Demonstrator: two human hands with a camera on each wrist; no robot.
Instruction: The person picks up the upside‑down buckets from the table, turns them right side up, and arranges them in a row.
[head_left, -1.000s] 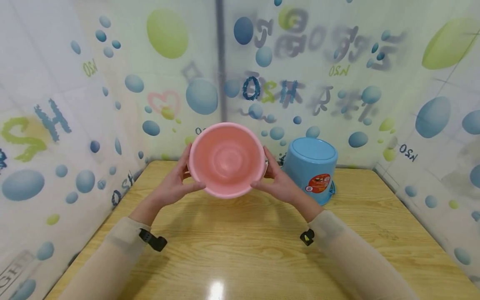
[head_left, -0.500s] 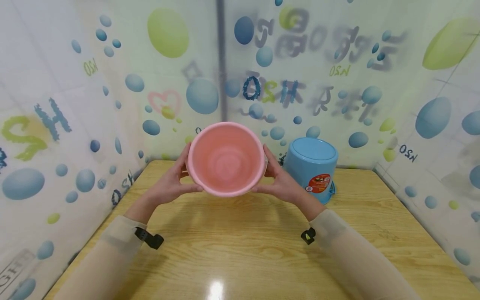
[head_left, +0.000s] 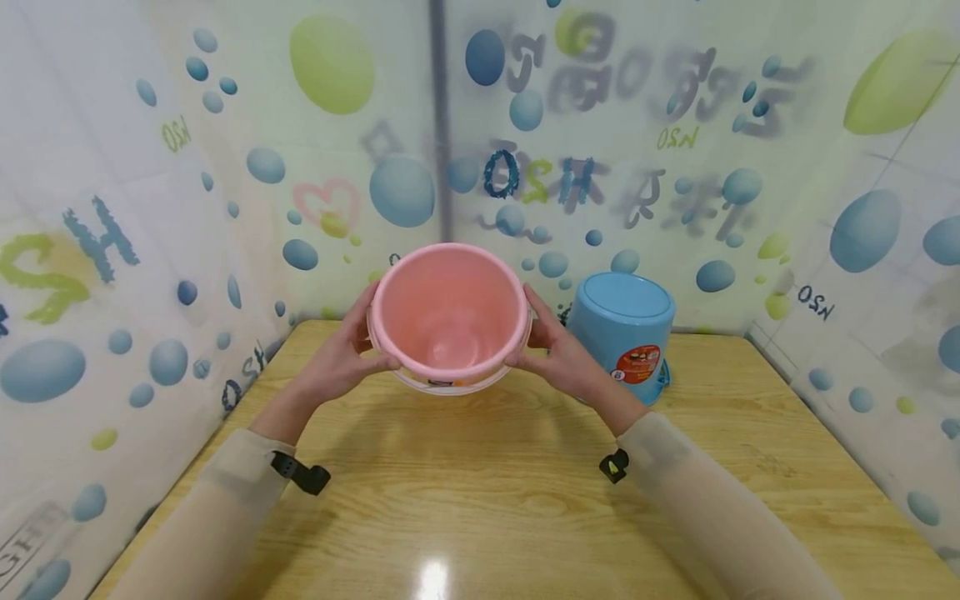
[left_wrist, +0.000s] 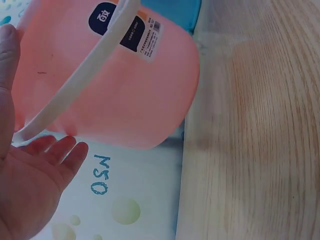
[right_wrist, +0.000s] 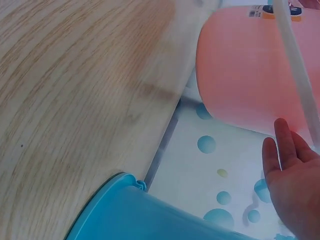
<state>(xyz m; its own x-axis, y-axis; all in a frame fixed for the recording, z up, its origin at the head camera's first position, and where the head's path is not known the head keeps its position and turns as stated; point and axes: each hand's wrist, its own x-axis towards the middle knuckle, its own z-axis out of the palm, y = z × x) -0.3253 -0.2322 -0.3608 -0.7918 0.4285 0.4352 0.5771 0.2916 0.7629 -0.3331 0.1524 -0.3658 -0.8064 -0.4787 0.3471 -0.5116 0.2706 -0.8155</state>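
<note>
- The wooden tabletop (head_left: 480, 492) is hemmed in by walls of bubble-printed sheeting (head_left: 112, 250) on the left, back and right; the near half of it lies bare under the forearms.
- The pink bucket (head_left: 448, 312) is held up off the tabletop near the back wall, mouth tipped toward the person. Its inside shows nothing but pink plastic, though the bottom is soft in focus. Its pale handle (left_wrist: 75, 82) lies across the outer wall beside a dark label, as the left wrist view shows.
- The blue bucket (head_left: 626, 333) stands upside down on the tabletop just right of the pink one, close to the back edge, with a red sticker on its side. A narrow gap separates the two.
- The left hand (head_left: 341, 354) and right hand (head_left: 558, 350) clasp the pink bucket from opposite sides, thumbs hooked at the rim, fingers spread along the wall.
- Compared with a second ago, the pink bucket's mouth has tilted more upward, and a strip of its lower outer wall now shows beneath the rim.
</note>
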